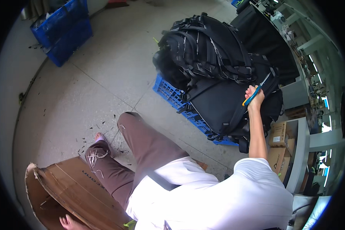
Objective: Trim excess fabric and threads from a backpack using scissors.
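My right hand [259,100] reaches out over a stack of black backpacks [218,101]. It is closed round a pair of scissors [250,99] with blue and yellow handles, the blades pointing away to the upper right. Beneath the backpacks, the rim of a blue plastic crate [168,91] shows. Low at the left, my left hand [69,222] is partly cut off by the picture's edge. Its fingers are apart with nothing seen in them, over the opening of a brown cardboard box [71,184].
Dark scraps [82,142] and thread bits lie on the floor around my foot. Blue bins [67,34] stand by the wall at far left. On the right, cardboard boxes [278,140] sit under a long workbench [303,126].
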Available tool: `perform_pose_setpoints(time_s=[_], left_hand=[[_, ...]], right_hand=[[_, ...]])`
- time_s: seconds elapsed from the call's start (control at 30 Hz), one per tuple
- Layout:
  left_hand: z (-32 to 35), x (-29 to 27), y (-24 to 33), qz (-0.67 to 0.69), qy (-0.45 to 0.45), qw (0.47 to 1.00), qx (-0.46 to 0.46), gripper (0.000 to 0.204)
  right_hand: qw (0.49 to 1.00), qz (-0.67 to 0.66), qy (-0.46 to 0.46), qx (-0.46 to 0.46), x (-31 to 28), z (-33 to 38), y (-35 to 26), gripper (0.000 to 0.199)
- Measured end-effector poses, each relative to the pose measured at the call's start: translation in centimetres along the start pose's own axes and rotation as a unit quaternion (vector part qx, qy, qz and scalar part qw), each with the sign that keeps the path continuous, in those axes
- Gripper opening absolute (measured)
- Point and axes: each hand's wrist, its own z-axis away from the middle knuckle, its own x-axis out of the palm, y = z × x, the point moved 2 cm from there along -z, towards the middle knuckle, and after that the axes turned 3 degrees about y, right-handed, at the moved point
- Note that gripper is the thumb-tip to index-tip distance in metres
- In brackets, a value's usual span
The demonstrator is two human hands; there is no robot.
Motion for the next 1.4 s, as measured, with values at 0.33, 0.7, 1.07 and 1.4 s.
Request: perform_pose_setpoints(time_s=[0.33, 0.7, 1.07, 1.4], left_hand=[[4.4, 11.4, 19.1, 0.248, -0.426, 0.866, -0.087, 0.039], [5.4, 9.3, 17.3, 0.084, -0.443, 0.892, -0.01, 0.035], [0.1, 8.5, 26.1, 0.283, -0.392, 0.875, 0.029, 0.04], [-6.4, 5.4, 43.1, 0.479, -0.264, 0.781, 0.302, 0.095]], right_hand=[[0.934, -0.209, 0.149, 0.249, 10.2, -6.3, 7.9, 0.03], [0.91, -0.312, 0.226, 0.154, 10.9, -8.1, 3.1, 0.013], [0.803, -0.301, -0.444, -0.261, 13.9, 0.2, -28.8, 0.006], [0.437, -0.24, -0.862, -0.091, 21.5, 28.5, -31.0, 0.009]])
